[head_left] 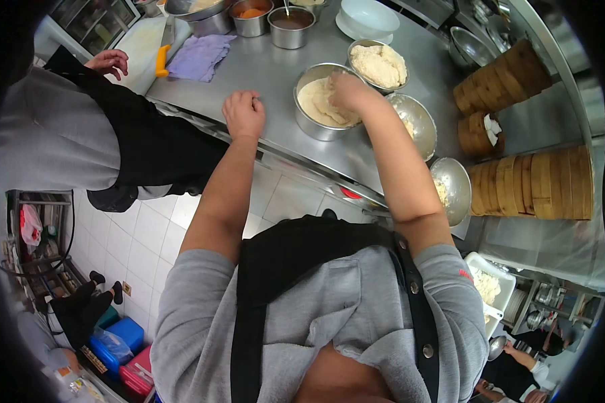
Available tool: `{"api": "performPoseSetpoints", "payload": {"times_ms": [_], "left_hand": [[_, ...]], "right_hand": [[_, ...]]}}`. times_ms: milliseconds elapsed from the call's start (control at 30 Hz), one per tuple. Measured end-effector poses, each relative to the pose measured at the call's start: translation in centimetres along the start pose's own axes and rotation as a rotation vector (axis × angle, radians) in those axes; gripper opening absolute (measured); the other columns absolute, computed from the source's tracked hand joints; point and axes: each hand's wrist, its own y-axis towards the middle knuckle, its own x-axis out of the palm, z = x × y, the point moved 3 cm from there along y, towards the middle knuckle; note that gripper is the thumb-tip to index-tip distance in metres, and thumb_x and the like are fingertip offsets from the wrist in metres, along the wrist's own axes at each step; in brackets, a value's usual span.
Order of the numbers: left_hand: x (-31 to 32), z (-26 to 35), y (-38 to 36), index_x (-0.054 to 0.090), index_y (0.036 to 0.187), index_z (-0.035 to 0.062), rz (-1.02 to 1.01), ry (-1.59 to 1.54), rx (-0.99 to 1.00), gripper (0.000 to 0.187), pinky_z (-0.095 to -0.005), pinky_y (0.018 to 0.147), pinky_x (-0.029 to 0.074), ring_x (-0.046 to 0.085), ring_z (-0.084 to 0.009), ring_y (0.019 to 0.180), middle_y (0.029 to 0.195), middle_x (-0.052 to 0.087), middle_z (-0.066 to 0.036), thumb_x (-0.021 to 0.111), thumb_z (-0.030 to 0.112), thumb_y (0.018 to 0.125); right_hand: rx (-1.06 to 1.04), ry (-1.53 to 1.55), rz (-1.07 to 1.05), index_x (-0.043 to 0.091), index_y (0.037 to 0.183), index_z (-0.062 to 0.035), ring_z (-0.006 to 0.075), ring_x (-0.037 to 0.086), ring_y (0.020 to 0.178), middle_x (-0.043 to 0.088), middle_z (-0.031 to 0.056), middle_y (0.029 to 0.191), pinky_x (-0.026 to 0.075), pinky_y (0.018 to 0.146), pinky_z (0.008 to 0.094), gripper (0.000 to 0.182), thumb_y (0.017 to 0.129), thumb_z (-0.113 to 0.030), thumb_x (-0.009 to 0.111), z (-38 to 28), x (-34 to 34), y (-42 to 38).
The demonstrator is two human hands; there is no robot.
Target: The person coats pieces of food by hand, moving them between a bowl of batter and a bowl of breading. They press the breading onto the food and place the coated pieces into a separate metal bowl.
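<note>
My right hand [345,92] reaches down into a steel bowl [323,132] of pale, soft dough [319,101]. Its fingers are bent and pressed into the dough, with the tips hidden. Near the front edge of the steel counter, my left hand [243,114] rests to the left of the bowl. That hand is curled closed, and nothing shows in it. Just behind my right hand stands a second steel bowl heaped with crumbly pale dough [380,65]. To the right of my forearm are two wider metal bowls, a nearer one [456,195] and a farther one [423,131], both with pale bits inside.
Bamboo steamers [538,181] are stacked along the right. A purple cloth [199,56], an orange-handled tool [161,62] and a pot of brown sauce [291,33] lie toward the back left. White bowls [370,20] stand behind. A co-worker's hand [107,64] is at left.
</note>
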Motion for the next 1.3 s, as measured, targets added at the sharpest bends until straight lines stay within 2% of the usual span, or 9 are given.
{"api": "performPoseSetpoints", "payload": {"times_ms": [133, 267, 400, 500, 600, 700, 933, 1167, 1300], "left_hand": [[0.1, 0.0, -0.3, 0.065, 0.089, 0.0136, 0.03, 0.009, 0.026, 0.012, -0.0424, 0.095, 0.038, 0.052, -0.0289, 0.103, 0.098, 0.06, -0.006, 0.06, 0.014, 0.078], [0.2, -0.2, 0.0, 0.065, 0.088, 0.0135, 0.0, -0.018, -0.006, 0.012, -0.0428, 0.096, 0.038, 0.051, -0.0293, 0.105, 0.098, 0.06, -0.006, 0.06, 0.013, 0.077], [0.3, 0.0, -0.1, 0.065, 0.089, 0.0139, 0.003, -0.011, -0.004, 0.013, -0.0424, 0.096, 0.038, 0.052, -0.0289, 0.104, 0.098, 0.06, -0.006, 0.059, 0.013, 0.078], [0.3, 0.1, -0.2, 0.065, 0.089, 0.0139, -0.001, 0.001, -0.006, 0.012, -0.0426, 0.096, 0.038, 0.052, -0.0287, 0.103, 0.098, 0.06, -0.006, 0.059, 0.012, 0.078], [0.2, -0.1, -0.2, 0.064, 0.088, 0.0135, -0.004, 0.003, 0.005, 0.012, -0.0429, 0.096, 0.038, 0.052, -0.0288, 0.103, 0.097, 0.06, -0.006, 0.059, 0.012, 0.078], [0.1, -0.1, -0.3, 0.064, 0.09, 0.0134, 0.0, 0.008, 0.019, 0.012, -0.0431, 0.095, 0.038, 0.052, -0.029, 0.102, 0.098, 0.06, -0.006, 0.059, 0.012, 0.078], [0.1, -0.1, -0.2, 0.065, 0.091, 0.0135, -0.012, 0.004, 0.014, 0.014, -0.0433, 0.094, 0.038, 0.052, -0.0294, 0.103, 0.1, 0.06, -0.007, 0.06, 0.012, 0.078], [0.1, 0.0, -0.1, 0.066, 0.088, 0.0135, -0.001, 0.001, 0.009, 0.012, -0.0415, 0.096, 0.037, 0.051, -0.0277, 0.104, 0.099, 0.06, -0.005, 0.058, 0.014, 0.078], [0.2, -0.1, -0.1, 0.066, 0.09, 0.0138, -0.006, 0.003, 0.012, 0.014, -0.0424, 0.095, 0.038, 0.053, -0.0285, 0.102, 0.099, 0.061, -0.006, 0.06, 0.014, 0.078]], "right_hand": [[0.022, 0.239, -0.176, 0.056, 0.124, -0.0055, 0.0326, 0.06, 0.109, 0.06, 0.0183, 0.121, 0.047, 0.092, 0.0398, 0.045, 0.081, -0.02, 0.058, 0.8, 0.9, 1.6], [-0.051, -0.115, -0.254, 0.044, 0.139, -0.0088, 0.03, 0.056, 0.117, 0.053, 0.0163, 0.134, 0.044, 0.097, 0.0382, 0.056, 0.086, -0.024, 0.051, 1.2, 2.9, 3.1], [0.073, 0.217, -0.249, 0.046, 0.137, -0.007, 0.0305, 0.056, 0.116, 0.055, 0.0163, 0.132, 0.044, 0.097, 0.038, 0.052, 0.087, -0.021, 0.049, 0.2, -1.3, 0.9], [-0.019, -0.092, -0.246, 0.048, 0.135, -0.0059, 0.0304, 0.059, 0.11, 0.057, 0.0168, 0.129, 0.047, 0.091, 0.0375, 0.051, 0.087, -0.021, 0.049, 0.8, 2.4, 2.9], [0.003, 0.061, -0.434, 0.049, 0.134, -0.0054, 0.0325, 0.056, 0.113, 0.056, 0.0177, 0.13, 0.045, 0.095, 0.038, 0.051, 0.086, -0.022, 0.049, 1.2, 1.0, 3.8], [-0.069, -0.191, -0.386, 0.053, 0.128, -0.0044, 0.0338, 0.057, 0.112, 0.057, 0.0181, 0.127, 0.044, 0.094, 0.039, 0.047, 0.085, -0.022, 0.049, 0.2, 1.6, 3.0], [-0.065, -0.167, -0.418, 0.051, 0.132, -0.0061, 0.0323, 0.055, 0.116, 0.057, 0.0186, 0.127, 0.042, 0.099, 0.0375, 0.052, 0.082, -0.023, 0.05, -0.7, 2.6, 1.8], [0.063, 0.152, -0.17, 0.052, 0.127, -0.0046, 0.0336, 0.057, 0.113, 0.058, 0.0203, 0.125, 0.045, 0.094, 0.0402, 0.048, 0.082, -0.021, 0.054, -0.3, 0.4, 0.1], [0.1, -0.086, -0.123, 0.055, 0.119, -0.0026, 0.033, 0.059, 0.11, 0.06, 0.0197, 0.121, 0.047, 0.093, 0.0401, 0.044, 0.078, -0.017, 0.061, -2.0, 1.4, -1.4]]}}
